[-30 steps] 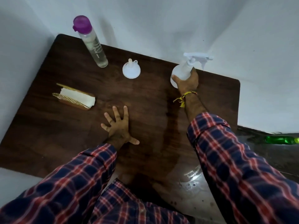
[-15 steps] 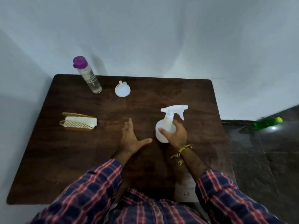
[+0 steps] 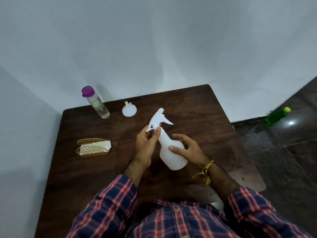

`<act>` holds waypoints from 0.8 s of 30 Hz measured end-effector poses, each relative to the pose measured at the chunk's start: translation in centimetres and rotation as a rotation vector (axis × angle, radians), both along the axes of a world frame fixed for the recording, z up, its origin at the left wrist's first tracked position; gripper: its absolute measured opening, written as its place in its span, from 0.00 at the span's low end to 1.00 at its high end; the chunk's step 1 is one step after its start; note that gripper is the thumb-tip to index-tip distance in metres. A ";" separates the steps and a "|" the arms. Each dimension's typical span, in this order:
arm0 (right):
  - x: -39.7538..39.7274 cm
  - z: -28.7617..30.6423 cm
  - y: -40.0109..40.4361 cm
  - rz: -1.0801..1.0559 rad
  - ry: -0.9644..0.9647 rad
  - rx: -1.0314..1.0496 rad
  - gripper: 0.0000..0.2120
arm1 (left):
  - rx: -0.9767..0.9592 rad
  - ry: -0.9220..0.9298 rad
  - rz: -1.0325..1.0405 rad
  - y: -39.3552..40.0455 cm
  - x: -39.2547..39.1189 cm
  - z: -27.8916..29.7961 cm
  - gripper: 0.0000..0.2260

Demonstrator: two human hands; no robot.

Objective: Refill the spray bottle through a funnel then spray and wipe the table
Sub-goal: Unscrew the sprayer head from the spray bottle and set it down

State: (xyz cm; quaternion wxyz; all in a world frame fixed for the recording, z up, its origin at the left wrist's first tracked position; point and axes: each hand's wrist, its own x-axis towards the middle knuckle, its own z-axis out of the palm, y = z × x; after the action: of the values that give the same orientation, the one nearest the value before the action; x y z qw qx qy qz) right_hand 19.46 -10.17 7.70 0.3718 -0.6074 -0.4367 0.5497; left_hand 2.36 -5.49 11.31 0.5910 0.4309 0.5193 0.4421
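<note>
Two hands hold the white spray bottle [image 3: 172,152] over the middle of the dark wooden table [image 3: 197,110], the bottle tilted so its base points toward five o'clock and its trigger head [image 3: 158,120] toward eleven o'clock. The right hand [image 3: 187,149] grips the wide body, thumb laid across the near face and fingers curled round the far side. The left hand [image 3: 145,145] sits at the neck, its thumb and fingers curled and pinching just under the trigger head. Whether the head is screwed tight or loose cannot be told. A yellow thread [image 3: 205,171] is tied round the right wrist, and both arms wear plaid sleeves [image 3: 109,203] in blue, red and white. At eleven o'clock from the bottle, near the table's far edge, a white funnel [image 3: 129,109] rests wide mouth down with its spout up. Further toward ten o'clock stands a clear refill bottle [image 3: 97,103] with a purple cap, holding clear liquid. At nine o'clock a golden wire holder [image 3: 92,147] carries a folded white cloth or napkins [image 3: 101,145]; which one, I cannot tell. Off the table, at two o'clock on the dark tiled floor [image 3: 283,160], a green bottle [image 3: 276,115] lies against the wall.
</note>
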 end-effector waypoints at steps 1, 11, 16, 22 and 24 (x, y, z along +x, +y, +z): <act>0.3 0.6 -0.2 -0.038 0.116 -0.043 0.31 | -0.019 -0.059 0.047 0.1 -0.1 0.3 0.10; -0.4 1.3 -1.1 -0.143 -0.028 0.199 0.34 | -0.252 -0.249 0.329 0.7 0.1 1.1 0.04; 0.2 2.9 -0.7 -0.150 0.428 -0.147 0.25 | -0.200 -0.224 0.303 0.3 0.2 1.5 0.08; 0.3 3.9 -0.5 -0.055 0.441 -0.235 0.32 | -0.176 -0.198 0.381 0.0 0.3 1.6 0.06; 0.4 3.7 -0.8 -0.045 0.437 -0.240 0.31 | -0.154 -0.172 0.414 -0.2 0.5 1.8 0.09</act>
State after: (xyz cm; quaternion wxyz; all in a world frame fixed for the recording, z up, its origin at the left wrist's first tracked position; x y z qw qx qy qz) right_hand 19.89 -11.01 11.40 0.3949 -0.5234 -0.2640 0.7074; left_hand 2.89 -5.66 13.16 0.5609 0.2296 0.5763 0.5482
